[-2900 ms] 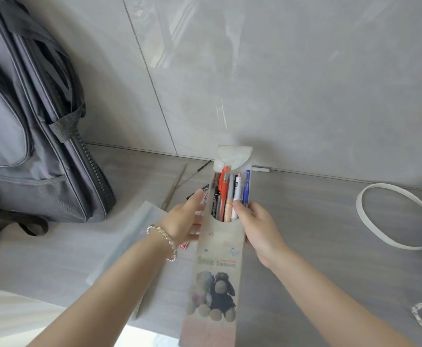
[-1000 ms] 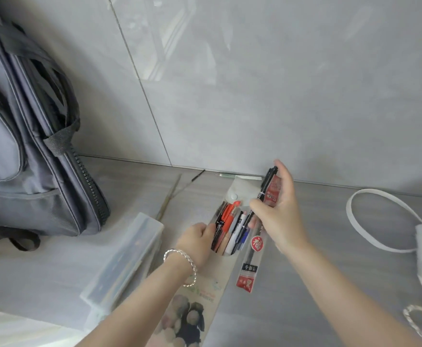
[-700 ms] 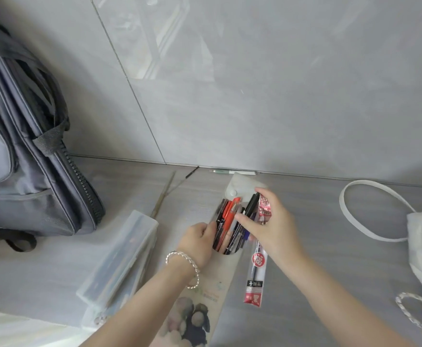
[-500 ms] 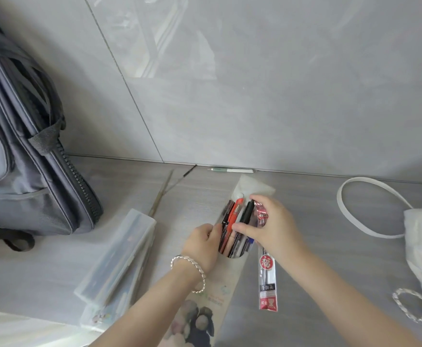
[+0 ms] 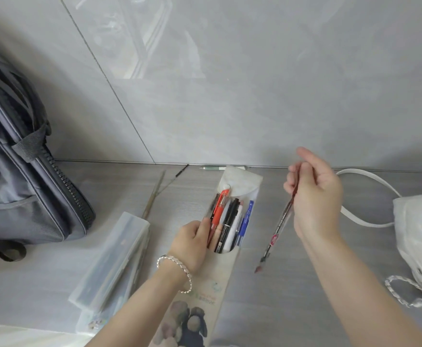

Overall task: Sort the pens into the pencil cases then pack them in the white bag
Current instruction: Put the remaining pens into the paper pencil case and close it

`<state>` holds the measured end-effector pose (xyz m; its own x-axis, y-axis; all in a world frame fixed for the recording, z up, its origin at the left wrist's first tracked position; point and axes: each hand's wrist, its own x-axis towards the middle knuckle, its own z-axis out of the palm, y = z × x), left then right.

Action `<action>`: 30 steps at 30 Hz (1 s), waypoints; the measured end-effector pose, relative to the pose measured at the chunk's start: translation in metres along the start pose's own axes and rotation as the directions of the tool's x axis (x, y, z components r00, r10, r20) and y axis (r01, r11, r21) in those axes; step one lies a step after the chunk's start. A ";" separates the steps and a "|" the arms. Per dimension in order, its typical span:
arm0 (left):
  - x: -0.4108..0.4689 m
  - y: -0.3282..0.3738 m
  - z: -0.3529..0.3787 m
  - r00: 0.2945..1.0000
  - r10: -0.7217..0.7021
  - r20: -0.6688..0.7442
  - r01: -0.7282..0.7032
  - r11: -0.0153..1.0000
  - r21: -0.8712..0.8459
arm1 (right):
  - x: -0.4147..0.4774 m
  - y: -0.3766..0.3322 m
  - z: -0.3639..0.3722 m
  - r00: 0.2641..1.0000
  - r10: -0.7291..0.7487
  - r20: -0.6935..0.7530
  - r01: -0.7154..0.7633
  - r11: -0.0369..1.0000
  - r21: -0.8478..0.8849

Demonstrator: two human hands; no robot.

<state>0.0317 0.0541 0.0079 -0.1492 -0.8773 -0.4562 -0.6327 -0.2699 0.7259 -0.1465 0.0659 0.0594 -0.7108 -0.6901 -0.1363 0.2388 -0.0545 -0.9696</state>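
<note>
A flat beige pencil case [image 5: 226, 269] with a printed teddy picture lies on the grey table, its white flap open toward the wall. Several pens [image 5: 230, 221], red, black, white and blue, stick out of its mouth. My left hand [image 5: 192, 241] grips the case's left edge at the opening. My right hand [image 5: 312, 196] is raised to the right of the case, pinching a packaged pen [image 5: 277, 229] that hangs tip-down above the table. Two translucent plastic pencil cases [image 5: 112, 264] lie stacked to the left. The white bag [image 5: 420, 236] sits at the right edge.
A grey backpack [image 5: 22, 176] leans against the tiled wall at the left. A green-white pen [image 5: 215, 168] and thin brown sticks [image 5: 154, 196] lie by the wall. The white bag's strap [image 5: 355, 219] loops across the table on the right.
My right hand let go of the black marker, which now sits in the beige case, and lifted away to the right with the packaged pen. My left hand stayed on the case.
</note>
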 end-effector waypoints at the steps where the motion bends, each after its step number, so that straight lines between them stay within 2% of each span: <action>1: -0.001 0.000 0.002 1.000 0.000 0.021 0.000 1.000 0.014 | 0.001 -0.001 0.002 0.999 0.006 -0.039 -0.004 0.999 0.052; 6: -0.005 -0.003 0.011 0.998 0.002 0.061 -0.010 0.990 0.139 | 0.013 -0.003 0.013 0.972 0.073 -0.223 -0.041 0.989 0.142; 9: -0.009 -0.004 0.014 0.997 0.024 0.072 -0.036 0.984 0.173 | 0.019 0.005 0.015 0.933 -0.064 -0.355 0.074 0.997 0.014; 12: -0.011 -0.004 0.016 0.996 0.033 0.081 -0.045 0.987 0.154 | 0.009 0.030 0.014 0.885 -0.254 -0.391 0.193 0.963 -0.188; 16: -0.013 -0.003 0.016 0.994 0.037 0.104 -0.051 0.989 0.136 | -0.011 0.054 0.009 0.876 -0.404 -0.262 0.309 0.889 -0.339; 20: -0.014 -0.004 0.017 0.994 0.008 0.113 -0.026 0.988 0.154 | -0.026 0.056 0.002 0.903 -0.426 -0.046 0.382 0.849 -0.364; 22: -0.013 -0.004 0.016 0.994 0.004 0.108 -0.020 0.990 0.142 | -0.028 0.054 -0.006 0.933 -0.345 0.102 0.357 0.859 -0.365; 25: -0.013 -0.004 0.012 0.998 0.011 0.069 -0.019 0.992 0.126 | -0.021 0.049 -0.022 0.949 -0.101 0.298 0.240 0.844 -0.480; 28: -0.011 -0.001 0.009 0.999 0.026 0.030 -0.029 0.993 0.114 | -0.020 0.045 -0.030 0.947 0.069 0.315 0.101 0.865 -0.492; 30: -0.010 0.001 0.009 0.999 0.048 0.017 -0.050 0.991 0.125 | -0.025 0.044 -0.028 0.939 0.059 0.339 0.140 0.835 -0.533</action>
<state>0.0258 0.0666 0.0087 -0.1924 -0.8822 -0.4298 -0.7143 -0.1744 0.6778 -0.1368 0.1009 0.0147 -0.4293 -0.8957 -0.1157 -0.2527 0.2421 -0.9368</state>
